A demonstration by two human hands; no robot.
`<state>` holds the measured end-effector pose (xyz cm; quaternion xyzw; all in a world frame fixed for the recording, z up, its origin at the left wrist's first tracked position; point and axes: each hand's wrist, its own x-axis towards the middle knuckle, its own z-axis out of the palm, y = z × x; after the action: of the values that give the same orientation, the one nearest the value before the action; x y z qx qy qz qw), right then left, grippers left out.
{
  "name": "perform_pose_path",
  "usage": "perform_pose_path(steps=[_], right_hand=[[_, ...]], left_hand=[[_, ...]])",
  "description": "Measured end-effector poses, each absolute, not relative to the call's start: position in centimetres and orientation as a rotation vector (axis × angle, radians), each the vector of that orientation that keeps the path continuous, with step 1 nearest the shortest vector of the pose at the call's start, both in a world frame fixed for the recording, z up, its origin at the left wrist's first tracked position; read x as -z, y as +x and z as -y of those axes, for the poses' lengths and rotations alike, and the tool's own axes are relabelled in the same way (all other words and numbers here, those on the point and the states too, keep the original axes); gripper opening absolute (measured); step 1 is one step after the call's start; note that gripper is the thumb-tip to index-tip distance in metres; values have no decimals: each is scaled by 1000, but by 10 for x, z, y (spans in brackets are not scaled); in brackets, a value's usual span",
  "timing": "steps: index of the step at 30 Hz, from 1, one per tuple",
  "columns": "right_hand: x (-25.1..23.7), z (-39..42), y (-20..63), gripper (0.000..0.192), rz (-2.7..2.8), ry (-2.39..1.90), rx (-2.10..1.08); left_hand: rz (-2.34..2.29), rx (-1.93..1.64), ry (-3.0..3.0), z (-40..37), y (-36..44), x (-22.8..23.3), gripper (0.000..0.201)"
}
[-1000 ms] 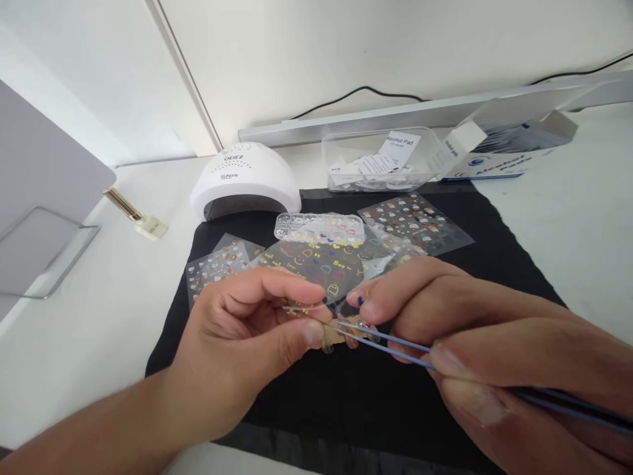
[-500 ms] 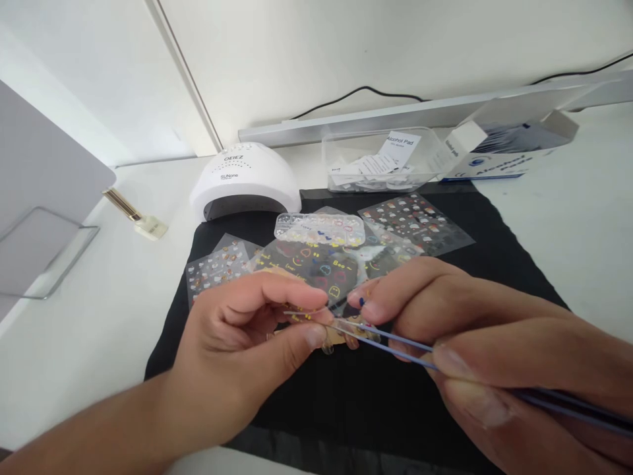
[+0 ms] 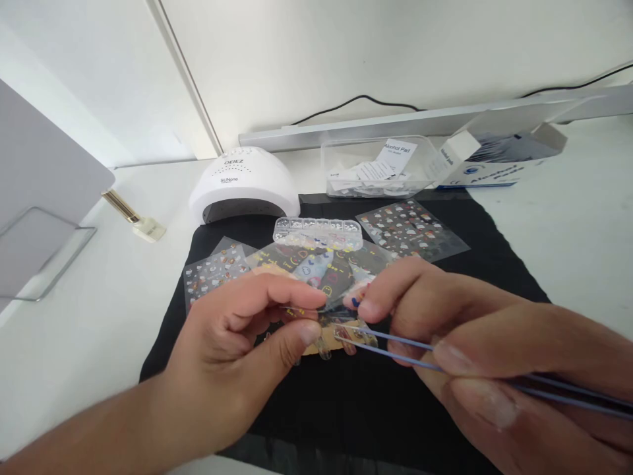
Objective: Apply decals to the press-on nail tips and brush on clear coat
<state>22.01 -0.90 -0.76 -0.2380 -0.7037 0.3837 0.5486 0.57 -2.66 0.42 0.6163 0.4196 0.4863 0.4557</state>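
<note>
My left hand [image 3: 247, 349] pinches the near edge of a clear sticker sheet [image 3: 297, 260] between thumb and index finger. Yellow, pink and blue doodles are printed on it, with the word "Boo". In my right hand [image 3: 459, 343] is a pair of blue tweezers [image 3: 405, 343], its pale tips slightly apart. That hand's bent index finger also touches the sheet's right side. Below the tweezer tips, clear and brownish false nail tips [image 3: 347, 346] lie on a tan piece [image 3: 311, 348]. Whether the tips hold anything is too small to see.
A white nail lamp [image 3: 244, 185] stands behind the black cloth [image 3: 316, 409]. Nearby are a rhinestone case [image 3: 316, 231], more sticker sheets [image 3: 413, 227], a clear bin [image 3: 376, 188] of alcohol pads, an open alcohol pad box [image 3: 499, 165] and a polish bottle [image 3: 148, 229].
The tweezer tips have come away from my left fingertips, with a gap between them now. The sticker sheet has tilted, and its sheen has shifted. Both hands still hold the same things.
</note>
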Motion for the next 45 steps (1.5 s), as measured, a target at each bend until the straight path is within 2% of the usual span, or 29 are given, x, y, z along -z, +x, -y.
perform_pose_path(steps=[5,12,18,28,36,45], right_hand=[[6,13,213,8,1476,-553,-1092],[5,12,210,10,1399,-492,-1161],[5,10,210,11,1409,-497,-1210],[13,18,215,15,1518,-616,-1008],[8,12,218,20,1681,-593,-922],[-3,10,213,36,1710,-598,-893]], left_hand=[[-977,-1186,1558,25,5,0,30],[-1003,-1240,1827,24,2,9,40],[-1034,-1277,2035,22,0,4,31],[-1050,-1257,2057,20,2,-7,16],[-1017,-1250,2020,20,3,-10,18],[-994,-1218,2054,20,0,-12,16]])
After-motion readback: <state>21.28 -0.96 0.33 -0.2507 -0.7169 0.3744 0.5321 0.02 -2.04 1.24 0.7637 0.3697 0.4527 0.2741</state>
